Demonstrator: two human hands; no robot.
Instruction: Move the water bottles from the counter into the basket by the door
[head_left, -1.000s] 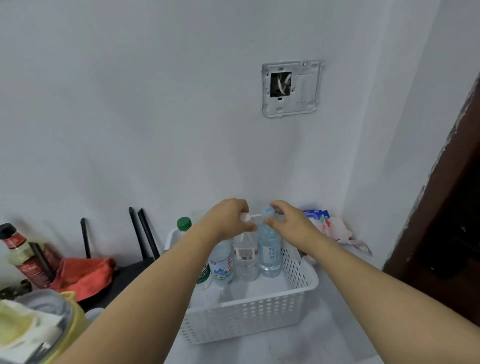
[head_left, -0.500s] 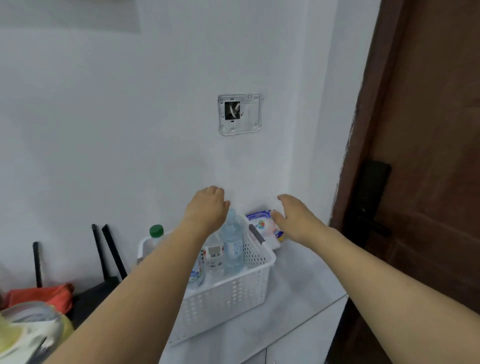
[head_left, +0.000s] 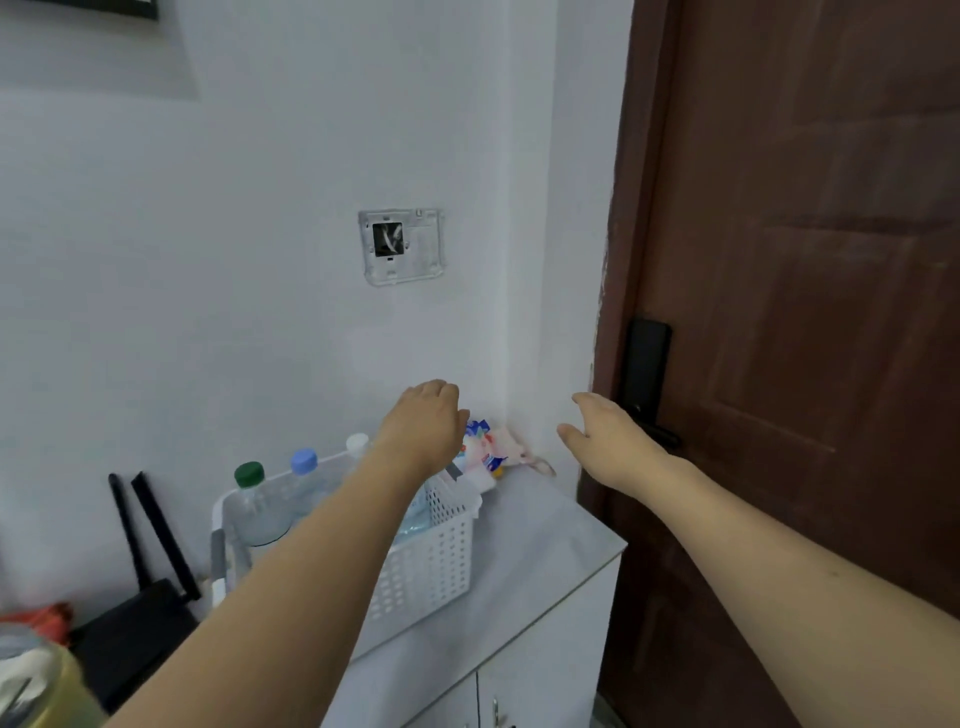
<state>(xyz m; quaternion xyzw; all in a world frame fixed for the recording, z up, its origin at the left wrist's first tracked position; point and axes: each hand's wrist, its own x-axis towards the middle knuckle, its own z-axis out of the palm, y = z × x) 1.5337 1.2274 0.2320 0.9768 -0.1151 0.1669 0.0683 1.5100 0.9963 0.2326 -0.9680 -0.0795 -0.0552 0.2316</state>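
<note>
A white perforated basket (head_left: 431, 561) stands on the grey counter (head_left: 524, 566) beside the door. Upright inside it are a green-capped bottle (head_left: 249, 501), a blue-capped bottle (head_left: 304, 480) and a white-capped bottle (head_left: 357, 444); my left forearm hides another bottle behind it. My left hand (head_left: 423, 421) hovers above the basket's far right corner, fingers loosely bent, holding nothing. My right hand (head_left: 608, 439) hangs in the air to the right of the basket, near the wall corner, fingers relaxed and empty.
A brown door (head_left: 810, 312) with a black lock handle (head_left: 647, 379) fills the right. Colourful packets (head_left: 485, 452) lie in the counter corner. A black router (head_left: 140, 597) with antennas, an orange cloth (head_left: 47, 618) and a yellow-lidded container (head_left: 41, 680) sit at left.
Both hands let go of the bottle caps and lifted away from the basket, the right one swinging toward the door. The view turned right, bringing the door in.
</note>
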